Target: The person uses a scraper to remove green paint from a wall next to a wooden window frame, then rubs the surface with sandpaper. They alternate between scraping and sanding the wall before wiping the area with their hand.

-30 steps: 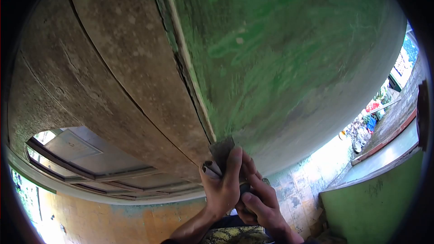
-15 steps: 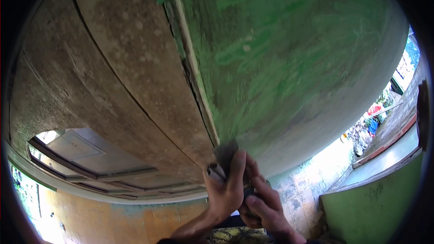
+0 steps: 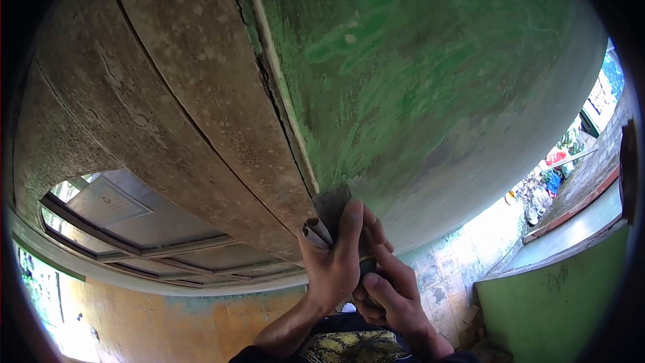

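A scraper with a flat dark blade (image 3: 332, 204) meets the green painted wall (image 3: 416, 81) close to its left edge. My left hand (image 3: 330, 265) is closed around the blade's lower part, its thumb lying along the flat. Between that thumb and palm a rolled grey sheet (image 3: 318, 232) also sticks out, its curled ends showing. Lower and to the right, my right hand (image 3: 393, 299) grips the scraper's dark handle (image 3: 367, 269), which the fingers mostly cover. Dark worn patches and brighter green streaks mark the paint above the blade.
Left of a pale cracked strip (image 3: 285, 104) run stained brown boards (image 3: 181, 87). A framed window (image 3: 161, 235) lies at lower left, above an orange-yellow wall (image 3: 222, 326). At lower right is a low green wall (image 3: 557, 302), with colourful items (image 3: 552, 181) beyond it.
The scraper and both hands have risen slightly in view. The blade, blurred before, is now sharper and shows more of its face. The wall has shifted a little as my head moved.
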